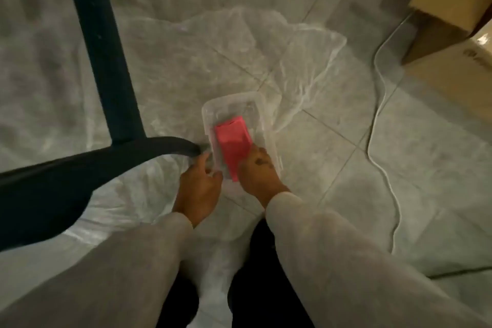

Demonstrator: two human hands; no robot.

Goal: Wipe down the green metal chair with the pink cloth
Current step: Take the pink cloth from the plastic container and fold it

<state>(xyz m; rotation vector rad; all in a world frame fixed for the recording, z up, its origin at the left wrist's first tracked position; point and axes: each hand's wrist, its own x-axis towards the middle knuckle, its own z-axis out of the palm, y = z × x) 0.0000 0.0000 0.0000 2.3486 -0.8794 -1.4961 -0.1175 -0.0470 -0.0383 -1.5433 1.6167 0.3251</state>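
- Pink cloth (232,144) lies folded flat in a clear tub (234,97) on the sheeted floor (399,141), dead ahead of both hands.
- Cloth long axis runs away from the person, far end tipped slightly right. The near end sits between the two hands.
- Right hand (257,170) is the nearer one. It's on the cloth's near right edge and its fingers (253,150) look curled down onto the fabric, so I read it as a pinch. The blur hides the fingertips.
- Left hand (198,181) is at the tub's near left rim, fingers curled around it. It looks to be steadying the tub and isn't touching the cloth.
- Green chair is off to the left: leg (103,48) rises up-frame and the seat edge (40,189) sweeps in, its tip just beside the left hand.
- Judgement: the cloth is only just being picked up and no wiping has started. The next move is lift up and toward the body, then swing left to the chair. The right hand has to cross over the tub and the left hand.
- Risk: the light tub may lift with the cloth if the left hand lets go.
- Cable (383,104) and cardboard box (439,8) are well right, out of the path.
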